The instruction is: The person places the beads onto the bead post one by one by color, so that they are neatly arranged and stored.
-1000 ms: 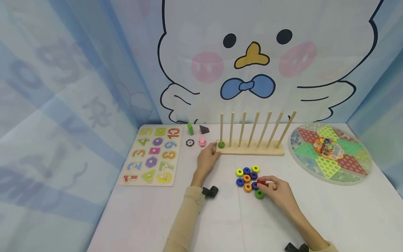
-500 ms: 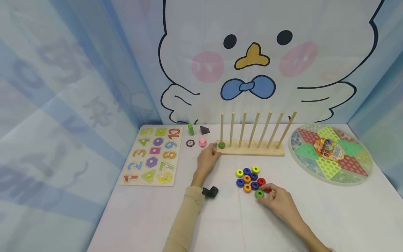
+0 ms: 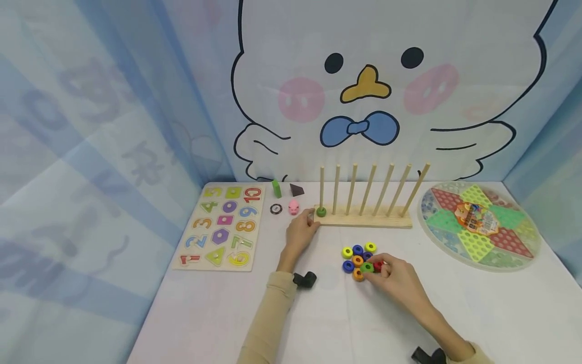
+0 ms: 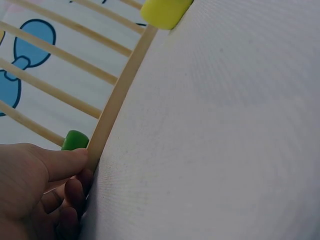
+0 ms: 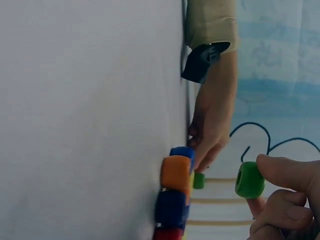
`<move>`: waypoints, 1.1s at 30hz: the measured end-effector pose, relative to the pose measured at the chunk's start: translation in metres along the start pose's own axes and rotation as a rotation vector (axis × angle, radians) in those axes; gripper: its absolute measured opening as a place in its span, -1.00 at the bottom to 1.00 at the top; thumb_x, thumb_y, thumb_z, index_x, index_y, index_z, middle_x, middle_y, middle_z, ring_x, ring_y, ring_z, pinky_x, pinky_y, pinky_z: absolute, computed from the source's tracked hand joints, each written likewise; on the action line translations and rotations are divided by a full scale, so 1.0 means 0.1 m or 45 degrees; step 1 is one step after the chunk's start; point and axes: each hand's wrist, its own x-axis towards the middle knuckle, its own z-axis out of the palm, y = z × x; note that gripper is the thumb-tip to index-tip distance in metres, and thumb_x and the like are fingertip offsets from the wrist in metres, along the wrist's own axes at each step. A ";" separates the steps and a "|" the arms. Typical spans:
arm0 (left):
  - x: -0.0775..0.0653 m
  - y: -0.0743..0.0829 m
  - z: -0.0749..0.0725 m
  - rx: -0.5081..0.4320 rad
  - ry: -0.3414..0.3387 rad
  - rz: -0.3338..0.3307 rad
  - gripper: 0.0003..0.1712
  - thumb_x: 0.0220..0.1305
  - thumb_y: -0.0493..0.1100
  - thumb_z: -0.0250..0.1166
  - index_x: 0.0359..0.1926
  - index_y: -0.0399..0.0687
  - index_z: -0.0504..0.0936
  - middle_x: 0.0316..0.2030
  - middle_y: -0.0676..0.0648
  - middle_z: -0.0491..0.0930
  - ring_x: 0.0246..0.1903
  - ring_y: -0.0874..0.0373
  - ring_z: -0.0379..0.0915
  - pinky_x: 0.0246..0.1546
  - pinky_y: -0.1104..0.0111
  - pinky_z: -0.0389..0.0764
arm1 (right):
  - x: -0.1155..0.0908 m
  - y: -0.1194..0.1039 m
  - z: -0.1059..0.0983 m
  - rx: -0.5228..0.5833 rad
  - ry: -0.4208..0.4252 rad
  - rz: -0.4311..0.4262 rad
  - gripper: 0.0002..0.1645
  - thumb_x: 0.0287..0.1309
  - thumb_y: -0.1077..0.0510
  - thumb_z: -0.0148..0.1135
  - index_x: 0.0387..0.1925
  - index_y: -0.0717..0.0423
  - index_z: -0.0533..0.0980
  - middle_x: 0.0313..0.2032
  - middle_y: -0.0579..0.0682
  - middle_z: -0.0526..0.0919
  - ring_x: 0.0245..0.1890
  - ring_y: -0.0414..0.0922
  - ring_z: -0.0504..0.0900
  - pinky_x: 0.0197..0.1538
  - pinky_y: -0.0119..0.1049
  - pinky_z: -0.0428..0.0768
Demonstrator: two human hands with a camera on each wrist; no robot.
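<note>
My right hand (image 3: 402, 283) pinches a green bead (image 5: 249, 180) between thumb and fingertip, held up over the table in the right wrist view. Below it lies a cluster of ring-shaped beads: yellow (image 3: 347, 252), blue (image 3: 348, 266), orange (image 3: 358, 274) and red (image 3: 378, 266). My left hand (image 3: 300, 232) grips the left end of a wooden peg stand (image 3: 364, 220), thumb along its base and the other fingers curled beneath in the left wrist view. Another green bead (image 3: 321, 212) sits at the foot of the stand's leftmost peg; the other pegs are bare.
Left of the stand are a pink pig figure (image 3: 294, 207), a black-and-white ring (image 3: 276, 209), a green block (image 3: 276, 189) and a dark block (image 3: 297, 190). A number puzzle board (image 3: 220, 227) lies at far left, a round star-patterned game board (image 3: 479, 225) at right.
My right hand moved from the red beads down to the loose green bead, took hold of it and lifted it up and leftward over the cluster. The left hand stays on the stand.
</note>
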 end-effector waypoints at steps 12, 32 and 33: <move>-0.01 0.00 0.00 0.031 0.008 0.004 -0.50 0.19 -0.05 0.32 0.16 -0.03 0.52 -0.53 0.15 0.51 -0.55 0.28 0.37 -0.46 0.36 0.38 | 0.67 -0.65 -0.31 0.085 0.075 -0.230 -0.53 0.07 -0.09 0.36 -0.07 0.11 0.56 -0.78 -0.11 0.30 -0.82 -0.20 0.21 -0.73 -0.35 0.18; 0.00 0.00 -0.01 0.023 -0.019 0.010 -0.48 0.20 -0.04 0.33 0.17 -0.04 0.52 -0.52 0.13 0.52 -0.54 0.27 0.38 -0.47 0.37 0.37 | 1.66 -1.45 -0.50 0.144 0.242 -0.362 -0.53 0.09 -0.07 0.35 -0.03 0.10 0.57 -0.78 -0.02 0.34 -0.81 -0.13 0.25 -0.72 -0.33 0.14; 0.01 0.00 -0.01 0.023 -0.021 0.011 -0.48 0.19 -0.04 0.33 0.17 -0.04 0.51 -0.52 0.13 0.52 -0.54 0.27 0.38 -0.47 0.36 0.37 | 1.67 -1.44 -0.47 0.126 0.244 -0.360 -0.54 0.09 -0.06 0.35 -0.04 0.11 0.57 -0.78 -0.03 0.35 -0.82 -0.13 0.26 -0.72 -0.33 0.15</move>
